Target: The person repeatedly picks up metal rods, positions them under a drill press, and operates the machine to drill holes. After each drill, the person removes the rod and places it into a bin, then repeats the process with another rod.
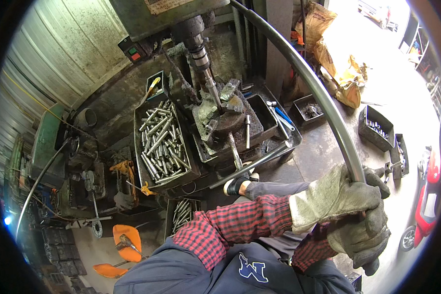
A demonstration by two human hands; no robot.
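Observation:
My left hand (pixel 335 198), in a worn pale glove, is wrapped round a long steel lever bar (pixel 323 98). Just below it my right hand (pixel 360 237), in a dirtier grey glove, closes on the lower end of the same bar. The bar, bowed in this view, rises to the head of a drill press (pixel 159 17). Under that head the spindle and tool (pixel 201 61) point down into a clamping fixture (pixel 223 110) on the machine table, coated in grime and chips. One metal pin (pixel 248 131) stands by the fixture.
Left of the fixture is a bin (pixel 195 171) heaped with metal pins; a lower bin (pixel 169 220) holds more. A long pipe (pixel 250 164) lies in front of the table. Boxes of parts (pixel 377 130) stand right. An orange stool (pixel 127 242) and red vehicle (pixel 428 196) flank me.

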